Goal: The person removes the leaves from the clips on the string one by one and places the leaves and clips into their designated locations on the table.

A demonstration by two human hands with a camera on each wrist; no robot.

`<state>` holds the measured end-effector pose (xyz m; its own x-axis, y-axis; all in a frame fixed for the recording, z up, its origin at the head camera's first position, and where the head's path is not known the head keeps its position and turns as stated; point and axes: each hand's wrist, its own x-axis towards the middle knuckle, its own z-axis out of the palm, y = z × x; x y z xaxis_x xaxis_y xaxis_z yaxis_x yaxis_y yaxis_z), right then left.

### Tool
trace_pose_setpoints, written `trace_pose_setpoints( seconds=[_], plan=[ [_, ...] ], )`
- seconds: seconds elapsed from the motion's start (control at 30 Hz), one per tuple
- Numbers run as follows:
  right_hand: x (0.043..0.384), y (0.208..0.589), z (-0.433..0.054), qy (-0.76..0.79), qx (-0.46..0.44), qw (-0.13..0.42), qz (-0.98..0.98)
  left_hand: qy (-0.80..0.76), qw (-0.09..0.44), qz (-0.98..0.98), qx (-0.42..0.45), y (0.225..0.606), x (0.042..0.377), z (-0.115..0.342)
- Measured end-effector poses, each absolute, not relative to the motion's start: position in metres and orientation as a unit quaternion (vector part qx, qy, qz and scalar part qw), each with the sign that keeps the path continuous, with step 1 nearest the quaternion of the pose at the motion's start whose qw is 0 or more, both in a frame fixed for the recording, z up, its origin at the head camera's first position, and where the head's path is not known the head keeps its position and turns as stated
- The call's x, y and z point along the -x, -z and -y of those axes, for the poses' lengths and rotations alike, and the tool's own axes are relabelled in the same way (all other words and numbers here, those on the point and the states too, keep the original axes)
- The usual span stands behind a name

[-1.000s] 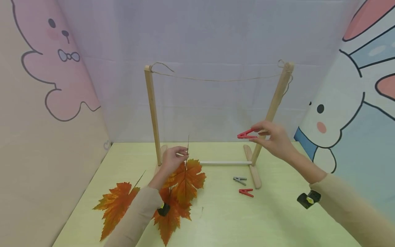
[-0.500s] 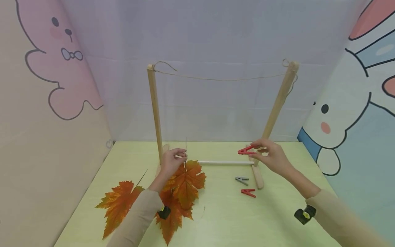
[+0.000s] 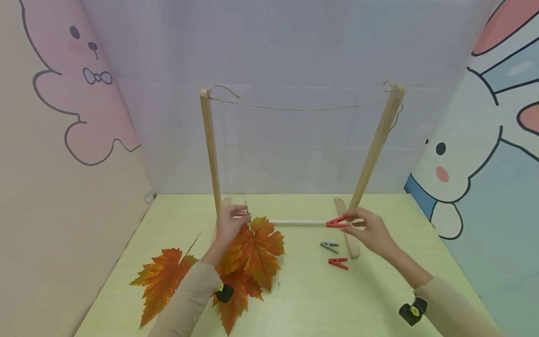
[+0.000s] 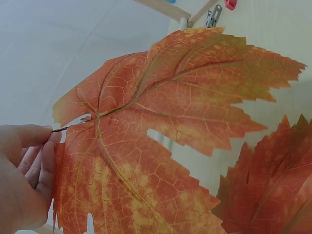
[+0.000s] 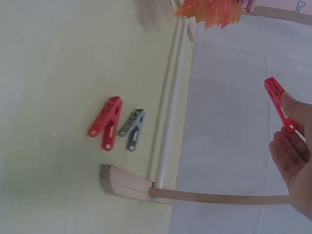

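Note:
My left hand pinches the thin stem of an orange maple leaf between thumb and fingers, the blade hanging below. In the left wrist view this leaf spreads wide beyond the fingertips. Under it on the table shows another maple leaf, partly covered. My right hand holds a red clothespin by its handle end, its nose pointing left. The right wrist view has the same clothespin between thumb and fingers. On the table below lie a grey clothespin and a second red clothespin.
A wooden frame with a left post and a right post stands behind the hands. A twine line sags between the post tops, and a white rod joins the feet. A separate maple leaf lies at left.
My right hand has come down with the red clothespin, from beside the right post to the height of the white rod. My left hand has shifted slightly left, tilting the leaf's stem.

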<state>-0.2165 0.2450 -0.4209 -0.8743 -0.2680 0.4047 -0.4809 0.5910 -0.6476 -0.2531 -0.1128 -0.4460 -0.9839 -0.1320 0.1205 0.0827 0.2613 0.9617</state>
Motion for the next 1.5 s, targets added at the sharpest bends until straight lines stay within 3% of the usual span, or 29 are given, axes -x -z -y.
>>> trace_pose_setpoints(
  seconds=[0.53,0.73,1.13,1.5],
  plan=[
    [0.185,0.480,-0.249,-0.438,-0.161,0.084,0.880,0.611,0.080,0.781,-0.101,0.480,0.241,0.115],
    [0.181,0.488,-0.247,-0.443,-0.173,0.095,0.875,0.637,0.071,0.757,-0.123,0.487,0.235,0.115],
    [0.178,0.504,-0.244,-0.455,-0.148,0.065,0.876,0.665,0.073,0.734,-0.122,0.500,0.227,0.119],
    [0.173,0.514,-0.241,-0.462,-0.144,0.048,0.874,0.708,0.067,0.680,-0.181,0.505,0.225,0.123]
  ],
)
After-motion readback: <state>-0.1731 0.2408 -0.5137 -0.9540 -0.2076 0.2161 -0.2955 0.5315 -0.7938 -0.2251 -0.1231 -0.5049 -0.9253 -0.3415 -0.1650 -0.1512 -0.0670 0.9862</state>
